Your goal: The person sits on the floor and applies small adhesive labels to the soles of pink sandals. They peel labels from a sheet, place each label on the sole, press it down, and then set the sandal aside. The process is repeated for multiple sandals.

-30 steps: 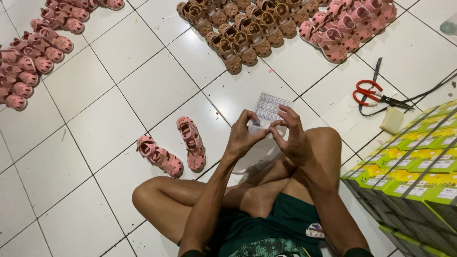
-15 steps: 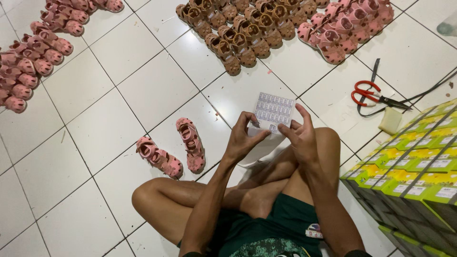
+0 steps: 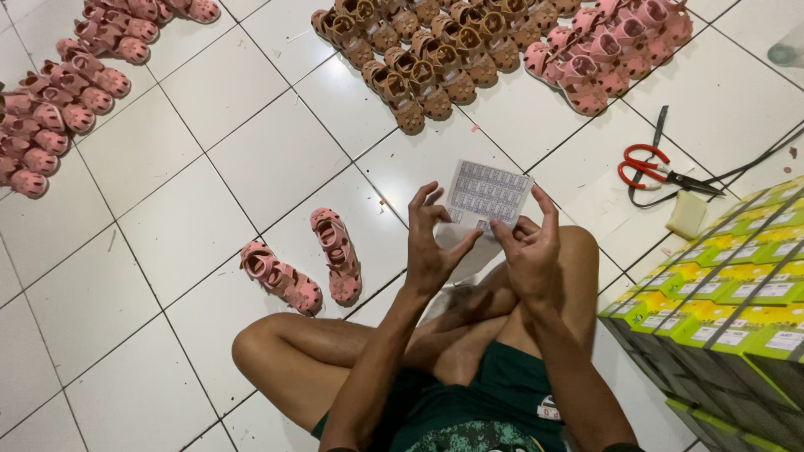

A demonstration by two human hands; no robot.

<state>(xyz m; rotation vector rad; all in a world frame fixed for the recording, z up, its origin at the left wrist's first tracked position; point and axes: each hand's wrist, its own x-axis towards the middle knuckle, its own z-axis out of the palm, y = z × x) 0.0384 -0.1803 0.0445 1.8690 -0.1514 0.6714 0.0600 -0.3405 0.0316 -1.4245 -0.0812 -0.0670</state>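
I sit cross-legged on a white tiled floor. Both hands are raised in front of me around a small white sheet of printed stickers (image 3: 488, 194). My left hand (image 3: 432, 243) pinches the sheet's lower left edge, its other fingers spread. My right hand (image 3: 529, 249) grips the lower right edge with thumb and fingers. A pair of small pink sandals (image 3: 303, 264) lies on the floor just left of my knees, apart from both hands.
Rows of pink sandals (image 3: 59, 100) lie at the far left, brown sandals (image 3: 419, 50) and more pink ones (image 3: 611, 46) along the top. Red-handled scissors (image 3: 657, 172) and a pale block (image 3: 687, 215) lie right. Stacked green-and-yellow boxes (image 3: 729, 318) stand at my right.
The sticker sheet has come up from my lap and now stands clear above my hands. My left fingers have spread apart.
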